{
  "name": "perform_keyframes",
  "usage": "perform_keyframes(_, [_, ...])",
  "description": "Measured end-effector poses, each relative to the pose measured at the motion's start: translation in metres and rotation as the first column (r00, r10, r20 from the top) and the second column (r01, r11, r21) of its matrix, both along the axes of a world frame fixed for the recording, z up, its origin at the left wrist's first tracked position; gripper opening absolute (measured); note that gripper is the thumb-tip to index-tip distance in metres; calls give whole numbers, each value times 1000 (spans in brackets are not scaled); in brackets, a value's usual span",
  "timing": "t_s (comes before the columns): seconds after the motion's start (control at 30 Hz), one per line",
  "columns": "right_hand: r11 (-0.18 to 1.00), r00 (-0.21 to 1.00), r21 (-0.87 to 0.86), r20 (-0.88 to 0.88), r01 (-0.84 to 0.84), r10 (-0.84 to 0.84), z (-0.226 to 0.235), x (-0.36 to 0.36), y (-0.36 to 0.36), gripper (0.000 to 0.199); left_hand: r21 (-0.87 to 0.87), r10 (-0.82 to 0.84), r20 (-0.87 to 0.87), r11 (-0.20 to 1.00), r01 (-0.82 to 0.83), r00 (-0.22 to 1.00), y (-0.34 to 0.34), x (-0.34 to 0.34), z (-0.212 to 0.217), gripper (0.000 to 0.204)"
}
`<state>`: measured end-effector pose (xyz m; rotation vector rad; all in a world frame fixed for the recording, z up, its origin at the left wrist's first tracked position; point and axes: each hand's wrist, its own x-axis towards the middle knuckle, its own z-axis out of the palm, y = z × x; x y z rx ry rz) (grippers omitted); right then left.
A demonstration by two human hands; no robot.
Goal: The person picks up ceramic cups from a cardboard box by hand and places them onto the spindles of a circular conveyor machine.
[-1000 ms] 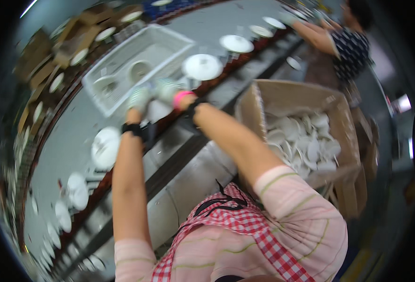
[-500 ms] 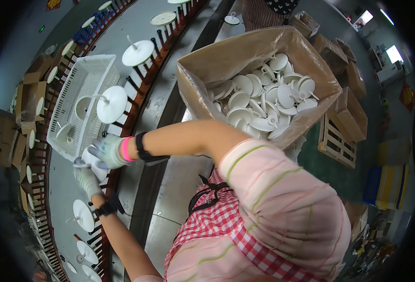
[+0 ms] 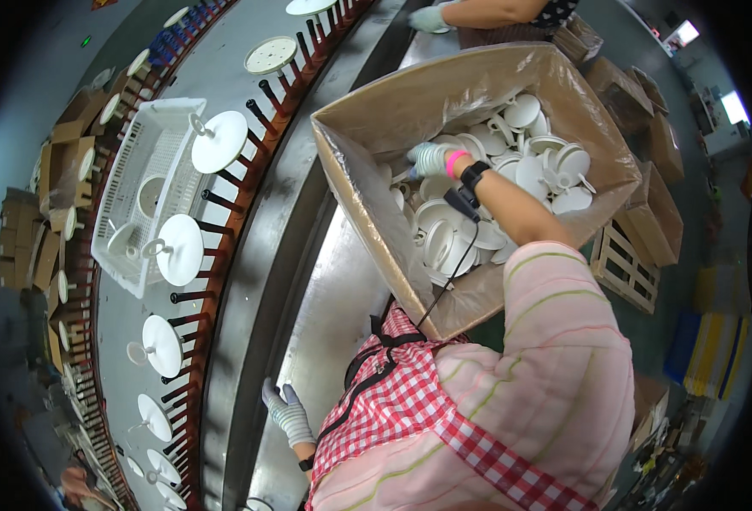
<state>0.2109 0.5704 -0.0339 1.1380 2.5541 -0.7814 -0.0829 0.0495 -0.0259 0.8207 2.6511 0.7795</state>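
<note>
Head view. Cardboard box (image 3: 444, 92): landmark. White discs (image 3: 531, 176): heaped inside the box, several with loop-shaped handles. Right hand (image 3: 431, 159): gloved, lowered into the box, fingers bent over the heap; whether a disc is pinched cannot be told. Left hand (image 3: 288, 416): gloved, fingers loosely spread, nothing held, over the metal desk (image 3: 329, 289) to the lower left of the box. White crate (image 3: 187, 177): well left of the box. Handling, as judged: light, stiff, smooth, perhaps slippery; best held by rim or handle.
</note>
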Motion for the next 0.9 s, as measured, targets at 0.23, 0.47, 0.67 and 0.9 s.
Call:
perform_keyframes(0.23, [906,992,403,-38,128,-123,-129,-20,-20,25,-48,-333,-116,943,330,936,30,-9,12,38])
perform_keyframes(0.47, [973,987,191,70,126,-142,60,31,-15,34,48,-418,72,908,416,905,61,-9,32,27])
perform_keyframes(0.67, [937,865,-265,-389,226,-319,165,51,-59,39,200,-565,290,825,529,772,131,1,82,32])
perform_keyframes(0.9, [726,592,-684,-613,-68,-522,205,-39,-171,49,637,-658,697,751,176,286,226,59,157,56])
